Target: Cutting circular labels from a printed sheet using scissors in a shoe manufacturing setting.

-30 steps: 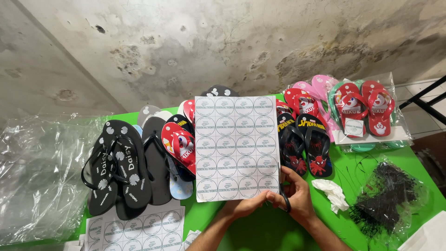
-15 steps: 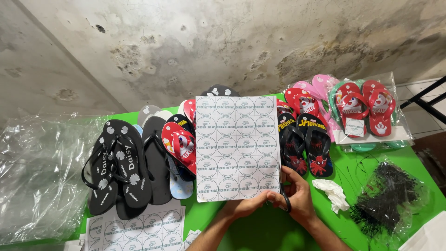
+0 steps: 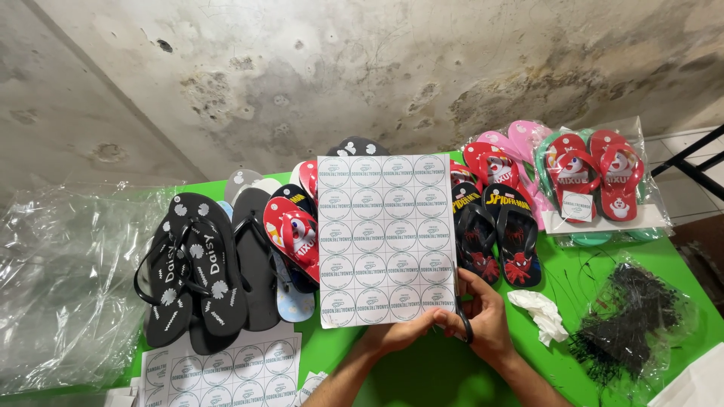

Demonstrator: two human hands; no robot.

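fingers (image 3: 422, 322) still pinch sticker sheet (image 3: 385, 240) | scissors (image 3: 461, 320) unmoved

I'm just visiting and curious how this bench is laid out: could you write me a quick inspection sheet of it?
Surface: green table, mostly covered.
Job's things: label sheet of round stickers held upright; scissors at its lower right corner.
Clutter: black sandals, red sandals, dark printed sandals, bagged red pairs, second sheet, crumpled tissue, bag of black ties, clear plastic.
Hands: left hand pinches the sheet's bottom edge; right hand grips the scissors.
Cables: nothing seen.
Surroundings: stained wall behind.
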